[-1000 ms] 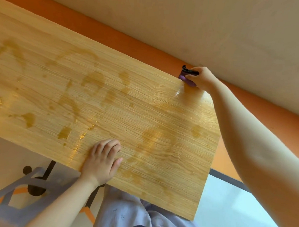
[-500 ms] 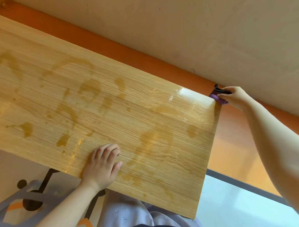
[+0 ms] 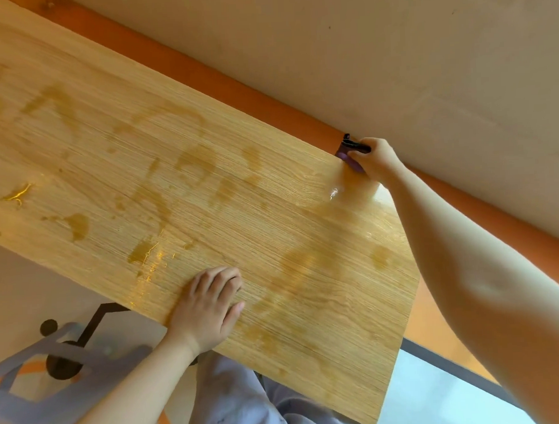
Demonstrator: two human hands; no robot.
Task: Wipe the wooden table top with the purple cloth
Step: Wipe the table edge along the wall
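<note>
Here the purple cloth [image 3: 349, 160] sits at the far corner of the desk [image 3: 297, 211], at about two o'clock in the view, right where the wood meets the orange strip [image 3: 234, 88] along the wall [image 3: 392, 46]. The right hand [image 3: 378, 162] is closed around it, with the arm stretched long to get there. Only a small edge of purple shows past the fingers. A black piece [image 3: 356, 146] shows at the top of the grip; what it is cannot be told.

The left hand [image 3: 208, 306] lies palm down near the front edge, at about six o'clock, with its fingers loosely bent and nothing in them. It is most likely planted there to prop the body during the long reach and to steady the desk against the push of the wipe.

Damp patches [image 3: 77, 225] are spread over the middle and the nine o'clock side, some shining in the light, and the wood just below the cloth has a wet gleam. That suggests the wiping is well under way, though streaks remain to be gone over.

A grey stool [image 3: 54, 366] stands below the front edge at about seven o'clock.

The next stroke probably needs to draw the cloth from the corner towards the front or the nine o'clock side. Pressed flat, the cloth would avoid leaving new streaks.
</note>
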